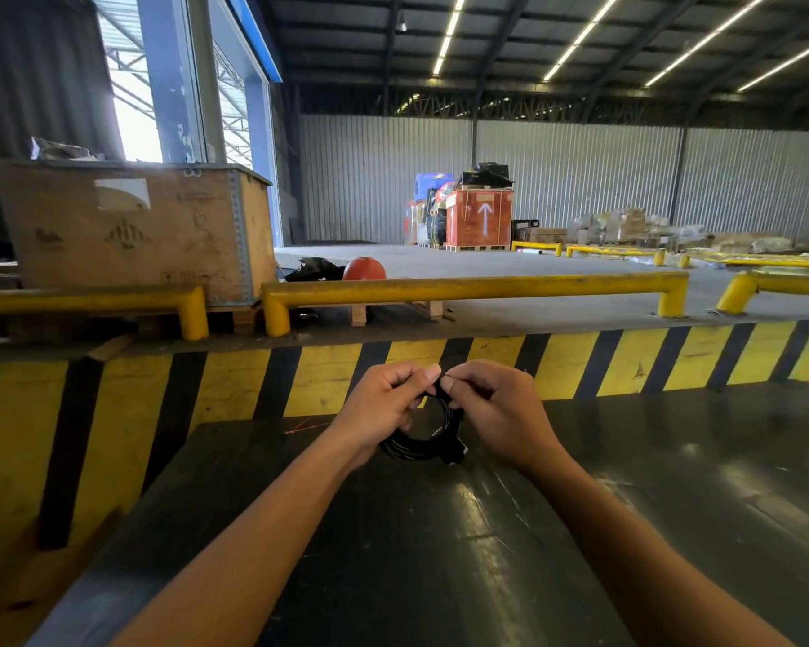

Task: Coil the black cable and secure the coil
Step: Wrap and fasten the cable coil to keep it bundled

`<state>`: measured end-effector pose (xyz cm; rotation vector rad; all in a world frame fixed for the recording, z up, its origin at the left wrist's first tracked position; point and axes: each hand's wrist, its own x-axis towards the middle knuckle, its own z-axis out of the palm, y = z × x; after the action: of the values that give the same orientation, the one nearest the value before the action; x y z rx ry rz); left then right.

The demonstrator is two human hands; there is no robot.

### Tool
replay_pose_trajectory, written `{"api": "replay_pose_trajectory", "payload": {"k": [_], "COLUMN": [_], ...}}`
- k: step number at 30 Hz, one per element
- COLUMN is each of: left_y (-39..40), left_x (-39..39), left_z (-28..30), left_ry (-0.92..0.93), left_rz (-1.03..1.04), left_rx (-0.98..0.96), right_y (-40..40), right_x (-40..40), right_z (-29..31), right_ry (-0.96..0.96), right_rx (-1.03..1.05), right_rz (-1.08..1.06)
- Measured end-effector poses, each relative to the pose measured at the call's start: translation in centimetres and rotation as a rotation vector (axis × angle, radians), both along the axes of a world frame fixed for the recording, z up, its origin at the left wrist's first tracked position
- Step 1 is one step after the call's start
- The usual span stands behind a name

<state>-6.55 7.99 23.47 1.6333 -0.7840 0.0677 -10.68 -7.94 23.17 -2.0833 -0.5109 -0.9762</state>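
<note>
The black cable point(421, 445) is wound into a small round coil and hangs upright between my hands, just above the dark table top point(440, 544). My left hand point(384, 403) grips the coil's upper left side, thumb and forefinger pinched at its top. My right hand point(491, 403) pinches the top of the coil from the right, where a thin black end or tie sits between the fingertips. A plug end sticks out at the coil's lower right. Part of the coil is hidden behind my fingers.
A yellow-and-black striped dock wall point(580, 361) rises just beyond the table's far edge. Above it run yellow guard rails point(468, 287), with a large cardboard crate point(136, 226) at the left and an orange ball point(364, 269) on the raised floor.
</note>
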Motion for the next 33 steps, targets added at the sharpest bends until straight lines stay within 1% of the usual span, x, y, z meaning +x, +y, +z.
{"api": "replay_pose_trajectory", "payload": {"k": [3, 7, 8, 9, 13, 17, 21, 23, 25, 27, 28, 30, 33], "left_y": [-0.6, -1.2, -1.2, -1.3, -1.4, -1.3, -1.3, -1.2, -1.1, -1.1, -1.2, -1.4, -1.8], "left_x": [-0.3, -0.7, -0.7, -0.8, -0.5, -0.3, -0.3, -0.2, 0.0, 0.0, 0.1, 0.0, -0.3], "left_z": [0.2, 0.1, 0.0, -0.1, -0.1, -0.1, 0.2, 0.4, 0.6, 0.8, 0.9, 1.0, 1.0], "left_ry": [-0.041, 0.012, 0.025, 0.039, 0.152, 0.148, 0.136, 0.165, 0.201, 0.231, 0.233, 0.215, 0.155], "left_rz": [0.013, -0.034, -0.039, -0.034, 0.023, 0.038, 0.058, 0.091, 0.134, 0.169, 0.177, 0.181, 0.201], "left_rx": [0.003, -0.036, -0.037, -0.037, -0.088, -0.073, -0.055, -0.067, -0.119, -0.184, -0.205, -0.22, -0.194], "right_y": [0.0, -0.7, -0.9, -1.0, -0.7, -1.2, -1.5, -1.8, -2.0, -1.7, -1.5, -0.9, -0.3], "right_x": [0.0, 0.2, 0.1, 0.1, 0.0, 0.0, 0.1, 0.0, -0.3, -0.5, -0.6, -0.7, -0.6], "right_z": [0.1, 0.8, 1.1, 1.2, 1.6, 1.3, 0.7, 0.3, 0.2, 0.3, 0.4, 0.3, 0.1], "right_ry": [0.214, 0.384, 0.39, 0.381, 0.325, 0.275, 0.287, 0.235, 0.16, 0.12, 0.11, 0.093, 0.045], "right_rx": [0.312, 0.822, 0.884, 0.898, 0.843, 0.647, 0.456, 0.486, 0.533, 0.502, 0.43, 0.208, -0.06], "right_rz": [0.07, 0.149, 0.171, 0.192, 0.266, 0.175, 0.104, 0.123, 0.151, 0.156, 0.123, 0.009, -0.148]}}
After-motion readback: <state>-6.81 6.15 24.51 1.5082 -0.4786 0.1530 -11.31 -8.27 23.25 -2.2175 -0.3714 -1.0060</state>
